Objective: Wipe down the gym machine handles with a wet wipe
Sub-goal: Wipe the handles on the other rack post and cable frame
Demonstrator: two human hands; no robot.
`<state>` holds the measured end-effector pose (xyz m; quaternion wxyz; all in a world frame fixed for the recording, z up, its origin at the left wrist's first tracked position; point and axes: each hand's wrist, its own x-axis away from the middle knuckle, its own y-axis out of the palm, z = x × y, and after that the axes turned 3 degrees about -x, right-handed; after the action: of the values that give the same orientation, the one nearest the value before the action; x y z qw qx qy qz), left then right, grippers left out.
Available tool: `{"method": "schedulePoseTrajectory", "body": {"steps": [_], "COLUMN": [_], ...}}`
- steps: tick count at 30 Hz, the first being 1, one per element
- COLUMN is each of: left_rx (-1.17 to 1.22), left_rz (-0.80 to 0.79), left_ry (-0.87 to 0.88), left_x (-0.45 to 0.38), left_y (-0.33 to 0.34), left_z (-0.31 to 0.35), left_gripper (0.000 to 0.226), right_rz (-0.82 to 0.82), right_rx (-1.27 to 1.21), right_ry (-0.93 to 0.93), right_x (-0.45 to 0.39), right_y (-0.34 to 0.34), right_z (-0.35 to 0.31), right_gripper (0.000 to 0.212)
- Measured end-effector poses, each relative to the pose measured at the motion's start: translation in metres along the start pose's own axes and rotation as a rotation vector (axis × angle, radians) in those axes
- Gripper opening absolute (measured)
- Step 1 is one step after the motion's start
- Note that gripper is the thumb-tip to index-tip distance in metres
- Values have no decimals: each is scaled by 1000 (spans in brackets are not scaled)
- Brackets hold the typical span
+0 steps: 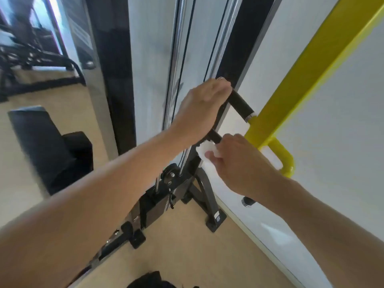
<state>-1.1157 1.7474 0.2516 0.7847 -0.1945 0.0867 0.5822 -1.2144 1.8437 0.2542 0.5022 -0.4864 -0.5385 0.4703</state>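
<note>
Two hands | left hand [202, 104] fingers curled round black handle [242, 103] | right hand [236, 163] fingers pinch wet wipe [205, 147]

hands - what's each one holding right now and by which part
The left hand grips the upper end of the black handle. The right hand pinches the white wipe by its near edge.

1. The left grip [202, 104] covers the upper end of the black handle [242, 103]; its fingers curl out of sight behind the bar.
2. The right grip [234, 163] hides most of the white wipe [207, 149] and the lower handle [214, 136] beyond it.
3. Far left of both grips, the mirrored gym equipment [31, 57] is too blurred to tell apart.
4. Above the right grip, the yellow bar [311, 65] is cut by the top edge.
5. Below the grips, a dark object [149, 280] is cropped by the bottom edge.
</note>
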Motion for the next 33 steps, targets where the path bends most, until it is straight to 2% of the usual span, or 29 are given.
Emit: {"method": "schedulePoseTrajectory", "body": {"steps": [2,3,6,8,10,12,16,18,20,24,28,33], "left_rx": [87,113,180,320,501,521,499,472,435,311,236,220], "left_rz": [-90,-62,97,256,376,437,618,660,693,802,933,988], "left_ry": [-219,-327,-584,-832,-996,-1039,-983,-948,-909,-894,-936,-972], "left_x": [38,65,155,221,275,319,388,419,447,503,559,608], "left_y": [-8,-8,-25,-41,-59,-79,-132,-160,-187,-253,-349,-475], "left_z": [-29,-40,-65,-76,-73,-70,-60,-58,-54,-60,-84,-104], "left_gripper": [32,27,21,26,32,30,30,31,31,19,11,13], "right_rz": [-65,-81,-187,-294,-416,-518,-639,-701,-725,-808,-966,-996], "right_rx": [-449,-660,-1178,-1340,-1335,-1244,-1185,-1215,-1223,-1229,-1168,-1214], "right_ry": [148,194,171,144,97,24,-167,-191,-179,-154,-118,-138], "right_x": [3,8,27,45,57,71,96,107,116,127,129,129], "right_y": [29,45,97,133,162,175,184,189,199,226,253,263], "right_z": [-4,-6,-30,-63,-94,-126,-193,-230,-269,-360,-473,-596], "right_gripper": [41,39,6,19,19,28,48,61,64,56,21,23]}}
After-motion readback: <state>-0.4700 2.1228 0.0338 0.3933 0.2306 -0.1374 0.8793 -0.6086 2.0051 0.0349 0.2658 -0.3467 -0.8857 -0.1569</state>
